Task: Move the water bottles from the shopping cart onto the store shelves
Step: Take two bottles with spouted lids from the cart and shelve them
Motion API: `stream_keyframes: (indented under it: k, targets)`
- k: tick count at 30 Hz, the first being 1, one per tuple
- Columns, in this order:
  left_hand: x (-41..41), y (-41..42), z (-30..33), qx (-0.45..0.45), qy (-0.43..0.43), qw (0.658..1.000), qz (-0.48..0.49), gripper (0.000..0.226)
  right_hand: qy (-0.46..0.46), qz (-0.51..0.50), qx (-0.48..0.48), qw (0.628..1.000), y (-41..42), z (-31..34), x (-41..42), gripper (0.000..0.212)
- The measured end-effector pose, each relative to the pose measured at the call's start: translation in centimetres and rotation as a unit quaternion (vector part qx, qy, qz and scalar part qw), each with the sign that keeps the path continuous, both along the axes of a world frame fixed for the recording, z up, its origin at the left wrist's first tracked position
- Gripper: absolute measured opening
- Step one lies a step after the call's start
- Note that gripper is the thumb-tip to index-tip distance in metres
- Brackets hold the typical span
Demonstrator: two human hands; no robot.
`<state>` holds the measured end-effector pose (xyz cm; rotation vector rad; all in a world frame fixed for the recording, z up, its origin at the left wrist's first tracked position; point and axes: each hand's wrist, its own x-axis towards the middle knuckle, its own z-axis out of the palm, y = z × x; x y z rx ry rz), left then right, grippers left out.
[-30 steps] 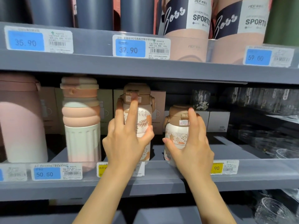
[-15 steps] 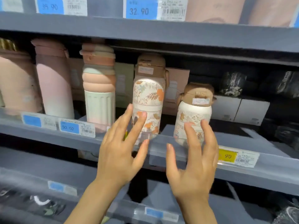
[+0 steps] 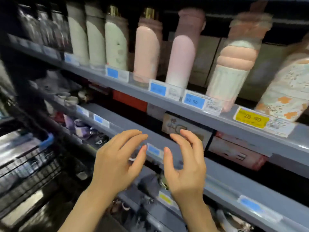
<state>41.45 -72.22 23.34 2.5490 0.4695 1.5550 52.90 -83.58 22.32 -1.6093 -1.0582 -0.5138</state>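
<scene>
blue price tag (image 3: 194, 101) on front edge of bottle shelf (image 3: 234, 126): "50.50" | yellow price tag (image 3: 252, 118) same edge, toward right end: "28.90" | other blue tags on this edge and lower shelf edges: motion-blurred, unreadable | bottle prints: no legible text
</scene>
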Motion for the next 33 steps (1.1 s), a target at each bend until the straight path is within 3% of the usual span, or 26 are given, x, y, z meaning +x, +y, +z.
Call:
stream_keyframes:
  k: [10,15,19,28,33]
  targets:
    - [-21.0,15.5,-6.9,-0.158,0.072,0.977,0.121,0.032,-0.015,0.153,-0.177,0.972,19.1,-4.8,-17.1,0.027]
    - [-30.3,20.3,-11.4,-0.276,0.115,0.934,0.197,0.037,-0.018,0.256,-0.344,0.903,26.3,-7.2,-22.9,0.029]
    - [-36.0,23.6,-14.6,-0.346,0.069,0.901,0.252,0.027,-0.050,0.319,-0.422,0.847,32.2,-9.5,-27.3,0.042]
    - [-42.9,33.5,-17.0,-0.388,0.125,0.860,0.307,0.022,-0.008,0.402,-0.472,0.785,46.6,-14.4,-33.0,0.032]
    - [-43.9,40.8,-16.8,-0.357,0.175,0.871,0.290,0.015,0.058,0.407,-0.512,0.754,53.5,-15.9,-33.6,0.031]
